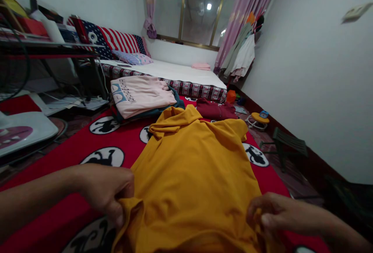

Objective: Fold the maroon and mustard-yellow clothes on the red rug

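Though spread near folded pink top (145,96), shown unfolded as yellow garment (198,159), clamped by fingers of left hand (105,186), right hand (281,211)

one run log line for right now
left hand: grips near edge of yellow garment | right hand: grips same edge | under: red patterned cloth | beyond: folded pink garment, dark red garment
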{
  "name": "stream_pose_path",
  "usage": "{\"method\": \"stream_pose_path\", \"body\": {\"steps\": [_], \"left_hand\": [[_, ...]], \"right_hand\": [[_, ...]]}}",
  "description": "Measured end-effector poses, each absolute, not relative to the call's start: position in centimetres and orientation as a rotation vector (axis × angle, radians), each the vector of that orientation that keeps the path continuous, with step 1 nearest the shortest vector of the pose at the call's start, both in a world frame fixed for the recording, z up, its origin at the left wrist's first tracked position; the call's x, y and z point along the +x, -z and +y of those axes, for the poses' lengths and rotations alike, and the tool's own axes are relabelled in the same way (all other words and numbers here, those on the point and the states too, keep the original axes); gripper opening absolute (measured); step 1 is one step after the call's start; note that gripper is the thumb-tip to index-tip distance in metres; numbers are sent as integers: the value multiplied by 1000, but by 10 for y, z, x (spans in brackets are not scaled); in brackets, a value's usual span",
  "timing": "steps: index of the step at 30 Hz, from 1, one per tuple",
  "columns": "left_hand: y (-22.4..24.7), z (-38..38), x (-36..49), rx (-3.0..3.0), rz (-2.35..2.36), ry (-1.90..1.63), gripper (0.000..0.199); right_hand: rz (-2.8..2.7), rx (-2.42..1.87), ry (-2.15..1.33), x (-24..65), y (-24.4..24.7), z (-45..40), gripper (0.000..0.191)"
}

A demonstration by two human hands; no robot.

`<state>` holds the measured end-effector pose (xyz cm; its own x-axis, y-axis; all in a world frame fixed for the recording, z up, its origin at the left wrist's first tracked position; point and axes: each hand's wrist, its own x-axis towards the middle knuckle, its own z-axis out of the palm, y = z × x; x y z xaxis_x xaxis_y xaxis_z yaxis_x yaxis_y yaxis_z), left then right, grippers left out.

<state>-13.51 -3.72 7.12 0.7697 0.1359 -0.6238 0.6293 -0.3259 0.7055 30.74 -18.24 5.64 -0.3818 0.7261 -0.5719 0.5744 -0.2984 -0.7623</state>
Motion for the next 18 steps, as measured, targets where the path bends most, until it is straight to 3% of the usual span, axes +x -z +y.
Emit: {"method": "stream_pose_path", "body": {"steps": [4, 10, 13, 15, 18], "left_hand": [[-85, -4, -106, 1894, 552, 441, 34], [-55, 73, -45, 2634, 1014, -477, 44], [-21, 99, -32, 2761, 1220, -554, 67], [-3, 107, -31, 2750, 1337, -506, 65], [4, 109, -37, 2715, 1353, -539, 50]], "right_hand": [[-1750, -1555, -1603, 288, -65, -135, 58], [-1586, -1520, -867, 213, -3, -56, 34], [-1664, -1552, -488, 194, 20, -44, 18], [-1681, -1511, -399, 194, 26, -43, 16], [-1591, -1429, -539, 201, 27, -46, 16]]}}
